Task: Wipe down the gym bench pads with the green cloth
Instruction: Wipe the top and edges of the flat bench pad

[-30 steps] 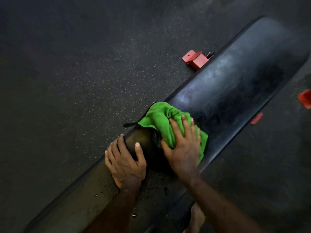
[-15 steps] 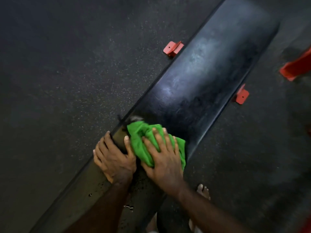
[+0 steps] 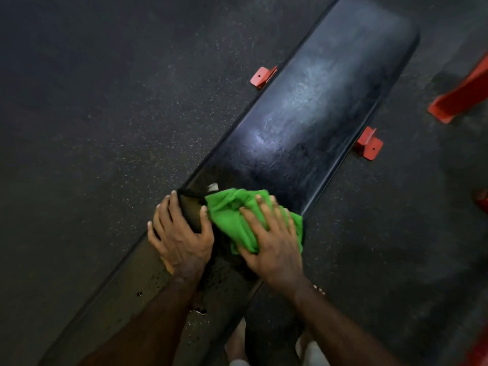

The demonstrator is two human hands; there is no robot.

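Green cloth (image 3: 237, 220) slid nearer, right hand (image 3: 274, 244) seemingly pressing it.

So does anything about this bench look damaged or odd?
Yes. Near the left hand, the bench pad cover looks torn, with a pale patch beside the green cloth. The nearer section looks dull and speckled.
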